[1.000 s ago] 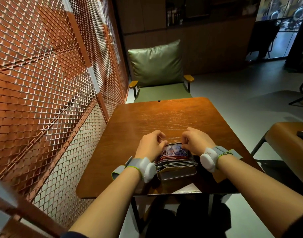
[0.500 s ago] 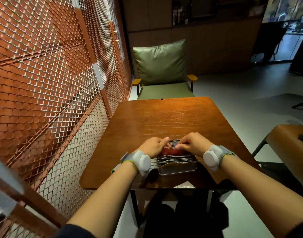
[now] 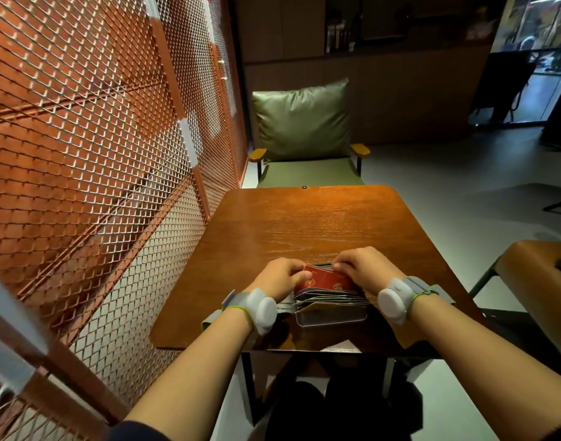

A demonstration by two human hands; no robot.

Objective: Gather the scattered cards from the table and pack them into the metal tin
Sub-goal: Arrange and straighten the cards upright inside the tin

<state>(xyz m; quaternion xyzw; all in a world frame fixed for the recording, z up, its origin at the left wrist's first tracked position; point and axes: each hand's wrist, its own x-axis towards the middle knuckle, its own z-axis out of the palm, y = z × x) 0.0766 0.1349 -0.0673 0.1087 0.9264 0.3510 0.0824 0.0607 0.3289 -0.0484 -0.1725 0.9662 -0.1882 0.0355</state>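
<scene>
A shiny metal tin (image 3: 331,317) stands near the front edge of the wooden table (image 3: 304,224), packed with a stack of cards (image 3: 330,299) that rises above its rim. A red card (image 3: 325,280) lies tilted on top of the stack. My left hand (image 3: 280,276) holds the red card's left end with thumb and fingers. My right hand (image 3: 365,270) presses on its right and far edge. Both wrists wear grey bands with white pods. The far side of the tin is hidden behind the cards and hands.
An orange metal mesh wall (image 3: 97,154) runs close along the table's left side. A green cushioned armchair (image 3: 304,128) faces me beyond the far edge. Another wooden seat or table (image 3: 537,275) stands at the right.
The top of the stack showed a picture card one second ago; a red card now lies on top under both hands. The view has drifted slightly.
</scene>
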